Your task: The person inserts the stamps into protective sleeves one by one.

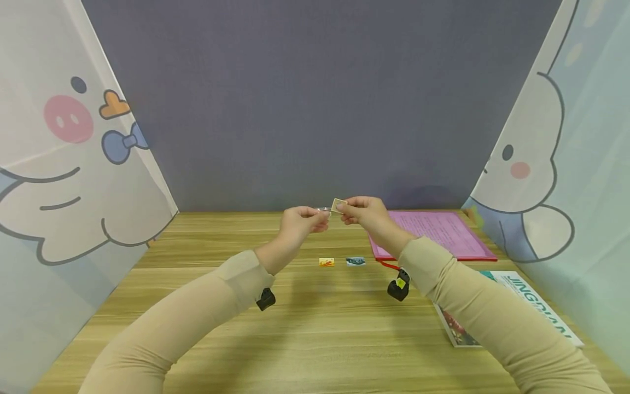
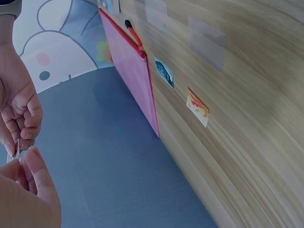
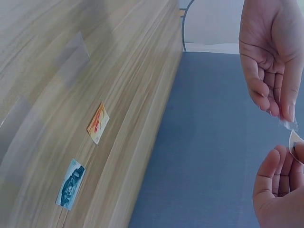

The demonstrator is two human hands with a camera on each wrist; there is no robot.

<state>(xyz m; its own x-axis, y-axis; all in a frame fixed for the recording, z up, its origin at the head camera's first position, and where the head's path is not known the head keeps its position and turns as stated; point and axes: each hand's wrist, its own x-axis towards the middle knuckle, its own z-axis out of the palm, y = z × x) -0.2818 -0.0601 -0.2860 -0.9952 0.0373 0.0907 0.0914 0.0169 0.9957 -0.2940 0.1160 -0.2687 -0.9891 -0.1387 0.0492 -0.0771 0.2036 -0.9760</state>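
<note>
Above the far part of the table, both hands meet fingertip to fingertip. The left hand pinches a small clear plastic sleeve by its edge. Between thumb and fingers of the right hand is a small stamp-like card with a cream border, its edge right at the sleeve's mouth. Fingers cover part of the card. Two more small stamp-like pieces lie on the table below the hands, one yellow and orange, one blue.
Two clear sleeves lie flat on the wooden table. To the right are a pink zip folder with red edging and a book partly under the right sleeve. A grey panel stands behind the table, with cartoon-print cloth at both sides.
</note>
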